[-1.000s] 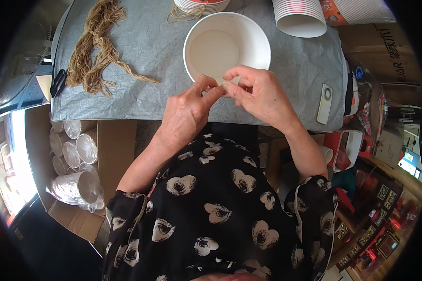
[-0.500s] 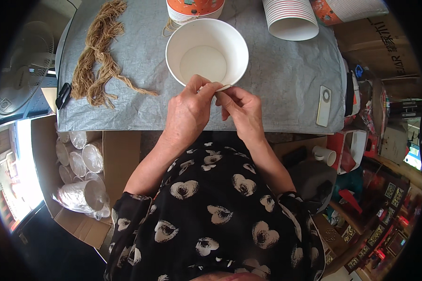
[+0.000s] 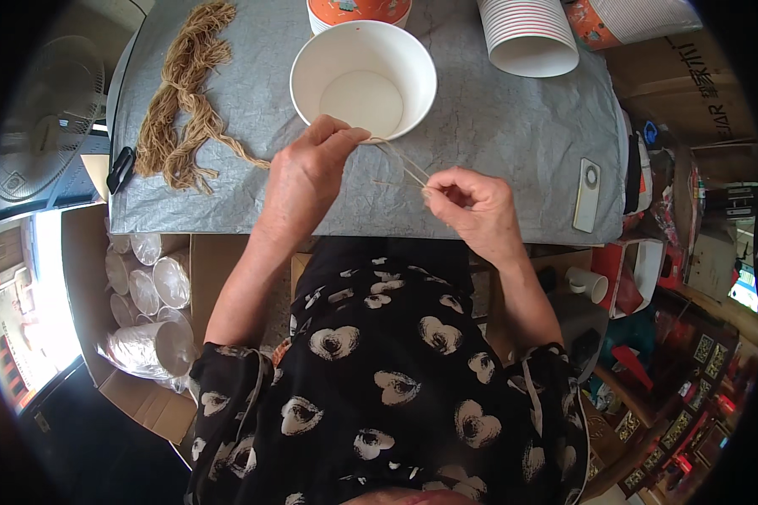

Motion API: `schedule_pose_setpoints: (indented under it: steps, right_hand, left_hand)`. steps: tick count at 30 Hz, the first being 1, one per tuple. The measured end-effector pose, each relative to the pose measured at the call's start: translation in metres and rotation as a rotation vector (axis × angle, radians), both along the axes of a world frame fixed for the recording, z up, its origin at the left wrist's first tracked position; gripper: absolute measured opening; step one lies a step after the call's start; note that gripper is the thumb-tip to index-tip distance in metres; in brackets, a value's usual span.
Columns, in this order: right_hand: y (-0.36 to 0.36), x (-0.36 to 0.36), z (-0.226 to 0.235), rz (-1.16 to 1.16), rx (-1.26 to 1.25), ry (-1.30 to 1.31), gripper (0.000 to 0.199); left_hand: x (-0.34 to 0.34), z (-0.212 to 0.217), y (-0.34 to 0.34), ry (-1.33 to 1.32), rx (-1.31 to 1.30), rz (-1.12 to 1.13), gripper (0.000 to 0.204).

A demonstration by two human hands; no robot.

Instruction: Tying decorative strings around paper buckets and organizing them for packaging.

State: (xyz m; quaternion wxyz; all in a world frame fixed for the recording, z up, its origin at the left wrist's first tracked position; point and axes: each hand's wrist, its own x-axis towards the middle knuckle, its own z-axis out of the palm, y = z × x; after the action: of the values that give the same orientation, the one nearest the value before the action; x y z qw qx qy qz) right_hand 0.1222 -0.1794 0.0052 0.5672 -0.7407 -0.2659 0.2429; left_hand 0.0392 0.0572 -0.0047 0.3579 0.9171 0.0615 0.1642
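Observation:
A white paper bucket (image 3: 417, 71) stands on the table, its mouth towards me. My left hand (image 3: 306, 168) is closed in a pinch at the near rim of the bucket, and its fingertips hide part of that rim. From there a thin double strand of twine (image 3: 403, 158) runs to my right hand (image 3: 478, 202), whose thumb and forefinger are pinched on it. A loose end of the twine sticks out to the left of the right fingertips. The right hand is apart from the bucket, lower and to its right.
A hank of brown twine (image 3: 177, 88) lies at the left of the table (image 3: 514, 160), black-handled snips (image 3: 120, 171) at the left edge. Orange patterned buckets (image 3: 362, 10) and a white stack (image 3: 531, 38) stand behind. A flat pale device (image 3: 587, 195) lies right; a carton (image 3: 215, 278) holds wrapped cups.
My right hand has moved right and down, away from the left, drawing the twine out between them. The left hand has shifted slightly left and stays at the bucket's near rim.

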Motion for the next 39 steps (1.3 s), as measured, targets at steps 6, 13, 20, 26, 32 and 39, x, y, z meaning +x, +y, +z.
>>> schedule_pose_setpoints:
  steps: [6,13,20,26,32,39]
  right_hand:
    - [0.001,0.012,0.031,0.059,-0.023,-0.132,0.005]
    - [0.003,0.029,0.037,0.108,0.052,-0.105,0.004]
    - [-0.002,0.045,0.029,0.147,0.206,0.332,0.016]
    - [-0.001,0.043,0.025,0.096,0.199,0.293,0.018]
    - [-0.001,0.038,0.027,0.049,0.146,0.084,0.013]
    - [0.01,0.029,0.025,-0.007,0.158,-0.261,0.015]
  left_hand:
    - [0.01,0.041,-0.004,0.056,-0.323,-0.22,0.032]
    - [0.044,0.058,-0.008,0.48,-0.57,-0.565,0.036]
    - [0.047,0.049,-0.01,0.506,-0.862,-0.512,0.03]
    - [0.047,0.046,-0.009,0.496,-0.882,-0.493,0.029]
    - [0.04,0.037,-0.011,0.369,-0.87,-0.428,0.027]
    - [0.03,0.032,-0.017,0.254,-0.839,-0.32,0.022]
